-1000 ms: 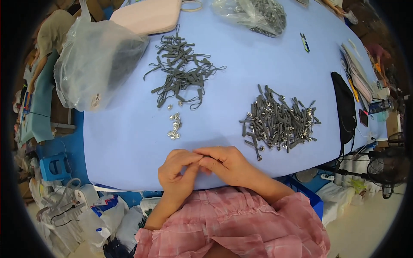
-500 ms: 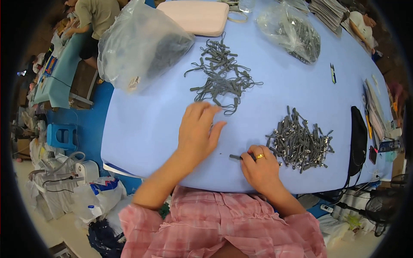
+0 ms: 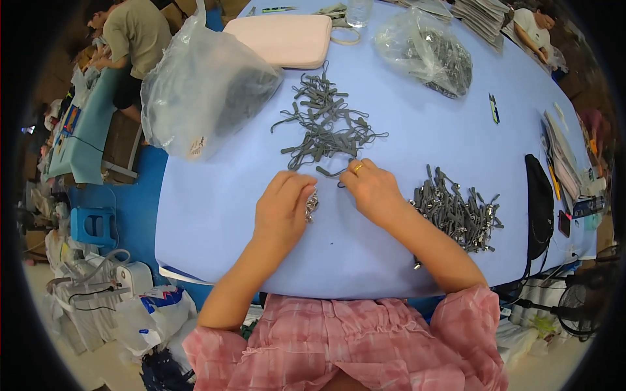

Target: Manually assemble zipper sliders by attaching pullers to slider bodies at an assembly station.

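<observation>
On the blue surface (image 3: 215,228), both hands among parts

Left hand (image 3: 282,205) curls beside small metal pieces (image 3: 312,206); right hand (image 3: 373,189) meets a grey strap (image 3: 325,171) at the near edge of the looped pile (image 3: 326,130) (whether either grip is clenched on anything, I cannot tell).

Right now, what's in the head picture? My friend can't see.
A left hand is at small silvery metal pieces, a right hand at a dark grey looped strap, over a blue table. More straps lie beyond; metal-fitted straps are heaped at right.
</observation>
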Demonstrator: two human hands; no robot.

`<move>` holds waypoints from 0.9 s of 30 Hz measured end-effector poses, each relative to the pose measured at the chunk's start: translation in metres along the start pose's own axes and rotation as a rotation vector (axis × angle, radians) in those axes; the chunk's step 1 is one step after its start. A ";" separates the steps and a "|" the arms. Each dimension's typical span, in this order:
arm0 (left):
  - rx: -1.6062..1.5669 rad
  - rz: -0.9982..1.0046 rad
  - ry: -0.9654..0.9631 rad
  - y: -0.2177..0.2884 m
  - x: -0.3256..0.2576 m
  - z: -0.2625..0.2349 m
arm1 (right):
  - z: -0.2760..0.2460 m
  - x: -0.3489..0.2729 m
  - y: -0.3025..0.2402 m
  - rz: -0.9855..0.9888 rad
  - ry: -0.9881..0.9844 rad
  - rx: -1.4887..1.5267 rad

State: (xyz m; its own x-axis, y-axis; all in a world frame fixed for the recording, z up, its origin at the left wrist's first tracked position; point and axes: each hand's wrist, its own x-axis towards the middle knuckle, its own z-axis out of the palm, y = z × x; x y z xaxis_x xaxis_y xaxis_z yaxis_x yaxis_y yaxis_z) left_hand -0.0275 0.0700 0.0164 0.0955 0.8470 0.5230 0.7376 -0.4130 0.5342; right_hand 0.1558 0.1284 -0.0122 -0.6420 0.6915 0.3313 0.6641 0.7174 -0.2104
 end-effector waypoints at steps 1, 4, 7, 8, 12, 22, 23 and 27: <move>-0.164 -0.193 -0.027 0.003 -0.009 -0.008 | 0.001 0.001 0.003 -0.018 -0.008 -0.017; -0.630 -0.557 -0.009 0.003 -0.034 -0.017 | -0.001 0.002 0.003 -0.061 -0.061 -0.122; -1.063 -0.772 0.086 0.000 -0.053 -0.016 | -0.006 -0.004 -0.009 -0.087 -0.027 -0.116; -1.199 -0.814 0.124 0.001 -0.058 -0.015 | -0.013 -0.007 -0.015 -0.100 -0.030 -0.113; -1.377 -0.820 0.216 0.007 -0.065 -0.002 | -0.039 -0.019 -0.048 0.023 0.149 0.331; -1.274 -0.659 0.104 0.018 -0.072 0.009 | -0.028 -0.032 -0.082 0.130 0.288 0.519; -1.272 -0.662 0.102 0.019 -0.071 0.008 | -0.028 -0.032 -0.081 0.132 0.287 0.523; -1.233 -0.666 0.128 0.026 -0.067 0.008 | -0.028 -0.034 -0.078 0.160 0.268 0.512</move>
State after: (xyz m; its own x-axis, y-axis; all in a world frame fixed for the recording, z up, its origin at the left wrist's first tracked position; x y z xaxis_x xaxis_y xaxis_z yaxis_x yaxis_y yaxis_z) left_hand -0.0094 0.0054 -0.0095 -0.1445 0.9889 -0.0345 -0.4386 -0.0327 0.8981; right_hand 0.1372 0.0465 0.0185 -0.3862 0.7964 0.4653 0.4328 0.6019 -0.6711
